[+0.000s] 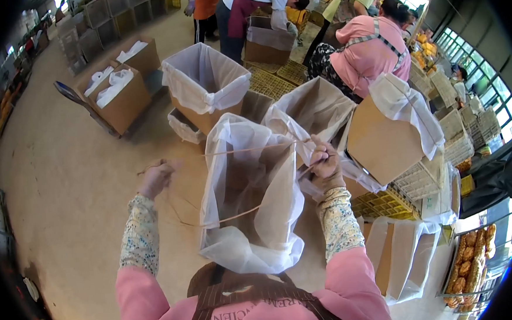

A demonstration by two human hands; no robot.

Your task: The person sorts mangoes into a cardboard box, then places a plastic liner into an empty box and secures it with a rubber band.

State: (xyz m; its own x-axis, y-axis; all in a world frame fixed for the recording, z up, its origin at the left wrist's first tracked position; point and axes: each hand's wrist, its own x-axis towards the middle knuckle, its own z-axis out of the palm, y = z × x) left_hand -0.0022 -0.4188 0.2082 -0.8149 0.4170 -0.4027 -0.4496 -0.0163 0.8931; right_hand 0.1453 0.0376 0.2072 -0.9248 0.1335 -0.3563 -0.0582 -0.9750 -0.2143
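A thin brown loop of string or elastic [238, 151] is stretched between my two hands. My left hand [158, 177] is closed on one end, out to the left over the floor. At the other end my right hand [325, 163] grips the loop beside the right rim of an open cardboard box. White plastic liner [226, 244] folds out over that box's rim, and its inside looks bare apart from the liner. One strand of the loop crosses above the box's far part, while the other sags across its middle.
More lined boxes stand close by: one beyond [208, 98], a tilted one [380, 132] at right and another [402, 256] lower right. Filled boxes ride on a hand cart [98, 120]. Several people work at the back near yellow crates [269, 83].
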